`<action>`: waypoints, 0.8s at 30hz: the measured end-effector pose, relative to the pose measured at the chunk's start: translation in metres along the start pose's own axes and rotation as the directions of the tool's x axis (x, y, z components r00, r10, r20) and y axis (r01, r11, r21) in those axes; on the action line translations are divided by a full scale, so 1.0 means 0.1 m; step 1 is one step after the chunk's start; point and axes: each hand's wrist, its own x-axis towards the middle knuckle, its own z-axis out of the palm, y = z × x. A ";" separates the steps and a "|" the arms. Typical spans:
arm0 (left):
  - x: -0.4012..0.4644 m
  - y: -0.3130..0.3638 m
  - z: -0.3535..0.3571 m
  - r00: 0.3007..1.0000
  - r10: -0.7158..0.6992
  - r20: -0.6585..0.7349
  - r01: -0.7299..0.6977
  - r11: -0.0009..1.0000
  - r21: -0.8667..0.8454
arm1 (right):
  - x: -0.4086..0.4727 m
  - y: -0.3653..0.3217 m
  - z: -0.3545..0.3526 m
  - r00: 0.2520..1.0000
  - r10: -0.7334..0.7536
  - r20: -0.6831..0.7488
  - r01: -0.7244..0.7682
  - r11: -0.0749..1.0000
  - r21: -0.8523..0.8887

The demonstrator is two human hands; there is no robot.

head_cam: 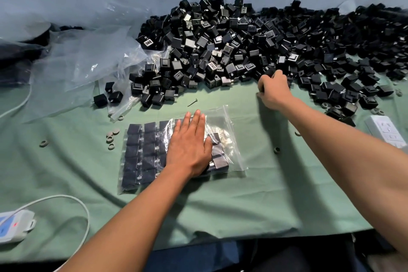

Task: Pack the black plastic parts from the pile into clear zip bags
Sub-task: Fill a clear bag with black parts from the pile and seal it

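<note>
Black plastic parts (231, 51) lie piled across frame top. Left hand (189, 148), fingers spread flat, presses the filled zip bag (227, 130) at centre; right hand (272, 89) curls round parts at the pile edge.

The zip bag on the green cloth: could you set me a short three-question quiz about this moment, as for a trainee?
1. True or false: the left hand lies flat on the zip bag of black parts.
2. Where does the right hand reach? A) the power strip B) the pile of black parts
3. Which loose metal item lies between pile and bag?

Key: 1 true; 2 B; 3 a screw.
</note>
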 end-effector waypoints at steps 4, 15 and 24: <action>-0.01 0.00 0.00 1.000 0.003 -0.003 -0.003 1.000 0.008 | -0.18 -0.08 -0.15 0.991 -0.096 0.089 0.086 0.990 0.114; -0.01 0.00 0.00 1.000 0.007 0.000 -0.007 1.000 0.009 | -0.45 -0.32 0.09 0.994 -0.048 0.097 0.035 0.990 0.134; 0.01 -0.01 0.03 1.000 0.005 -0.006 -0.005 1.000 0.003 | -0.63 -0.34 0.04 0.941 -0.315 0.127 0.256 0.903 0.345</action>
